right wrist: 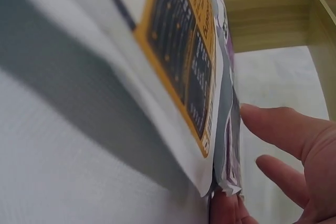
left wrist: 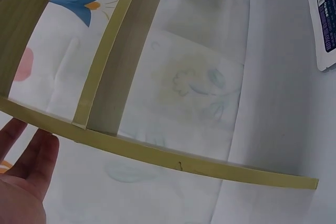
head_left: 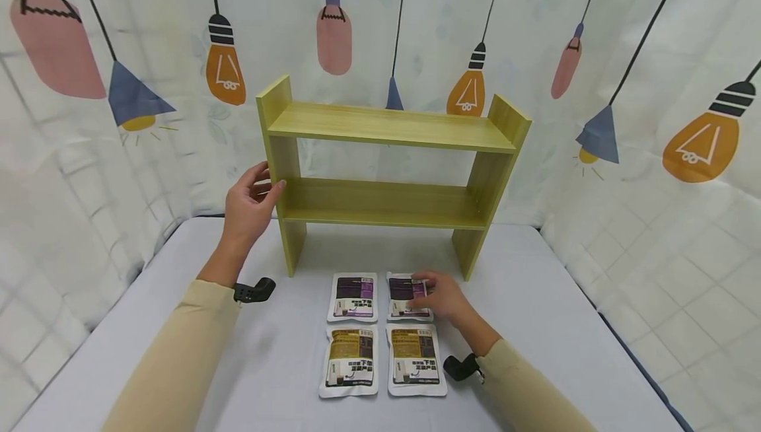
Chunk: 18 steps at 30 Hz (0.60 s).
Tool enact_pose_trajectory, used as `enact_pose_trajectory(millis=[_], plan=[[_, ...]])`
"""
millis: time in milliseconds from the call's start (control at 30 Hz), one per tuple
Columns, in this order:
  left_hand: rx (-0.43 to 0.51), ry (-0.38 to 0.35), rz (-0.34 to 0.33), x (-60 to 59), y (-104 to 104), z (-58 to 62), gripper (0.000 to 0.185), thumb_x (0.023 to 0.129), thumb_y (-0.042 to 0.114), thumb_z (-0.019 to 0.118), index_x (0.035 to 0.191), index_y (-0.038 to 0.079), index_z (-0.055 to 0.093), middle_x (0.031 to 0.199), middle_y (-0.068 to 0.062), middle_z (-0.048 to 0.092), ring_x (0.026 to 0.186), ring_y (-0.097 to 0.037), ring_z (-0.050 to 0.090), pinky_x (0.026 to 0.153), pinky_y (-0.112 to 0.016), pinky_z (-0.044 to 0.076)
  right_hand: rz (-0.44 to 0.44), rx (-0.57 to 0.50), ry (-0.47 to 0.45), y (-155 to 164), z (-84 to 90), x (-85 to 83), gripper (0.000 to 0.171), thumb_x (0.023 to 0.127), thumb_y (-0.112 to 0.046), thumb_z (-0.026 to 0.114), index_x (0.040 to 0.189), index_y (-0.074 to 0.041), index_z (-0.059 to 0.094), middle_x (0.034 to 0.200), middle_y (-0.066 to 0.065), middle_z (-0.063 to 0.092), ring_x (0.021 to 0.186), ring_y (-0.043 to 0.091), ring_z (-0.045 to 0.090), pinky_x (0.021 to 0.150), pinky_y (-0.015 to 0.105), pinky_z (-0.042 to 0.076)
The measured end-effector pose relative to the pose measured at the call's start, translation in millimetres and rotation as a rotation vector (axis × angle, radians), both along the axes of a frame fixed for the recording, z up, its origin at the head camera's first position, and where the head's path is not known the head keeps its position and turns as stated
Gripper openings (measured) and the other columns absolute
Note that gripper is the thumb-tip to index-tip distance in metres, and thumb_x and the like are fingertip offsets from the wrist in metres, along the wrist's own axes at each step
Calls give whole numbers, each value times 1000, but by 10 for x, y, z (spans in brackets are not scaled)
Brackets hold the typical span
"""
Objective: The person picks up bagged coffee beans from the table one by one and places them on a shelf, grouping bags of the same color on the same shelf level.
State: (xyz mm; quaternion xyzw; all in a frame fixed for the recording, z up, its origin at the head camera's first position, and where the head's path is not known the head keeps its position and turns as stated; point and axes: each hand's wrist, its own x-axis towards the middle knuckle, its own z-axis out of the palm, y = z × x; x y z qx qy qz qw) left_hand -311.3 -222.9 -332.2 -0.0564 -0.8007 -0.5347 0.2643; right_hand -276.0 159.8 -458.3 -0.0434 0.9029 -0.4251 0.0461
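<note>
Left hand [head_left: 248, 202] raised, fingers loosely open, thumb touching shelf [head_left: 389, 169] left upright. Right hand [head_left: 442, 296] low on desk [head_left: 559, 326], pinching far-right purple packet [head_left: 407, 295].

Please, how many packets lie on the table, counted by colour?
Purple packets: 2
Yellow packets: 2
Total: 4 packets

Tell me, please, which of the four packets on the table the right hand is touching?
The right hand is on the purple-labelled packet at the back right, nearest the shelf's right leg. The other purple packet and both orange-labelled ones lie untouched.
</note>
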Motion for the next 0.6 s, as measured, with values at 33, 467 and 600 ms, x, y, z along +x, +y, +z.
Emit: enact_pose_trajectory(millis=[33,467,600], plan=[[-5,-1,4,-4,0,-1,60,100,44,64,154,27,47,145,-8,57,128,-28,61,109,-44,53,4,4,-3,-5,1,-3,62,71,-20,94,128,-13,71,124,20,68,107,30,63,93,50,57],[-7,11,-15,-40,-31,-16,58,100,40,65,154,26,48,145,-8,58,125,-26,61,96,-19,53,14,100,-4,-69,1,-26,64,70,-19,94,129,-14,70,127,19,66,107,30,62,96,51,56],[-21,17,-6,-43,-44,-24,58,99,40,66,154,27,49,145,-8,59,124,-27,62,93,-15,53,20,131,-1,-86,-6,-34,64,70,-20,95,129,-14,71,128,18,65,111,31,61,99,53,54]])
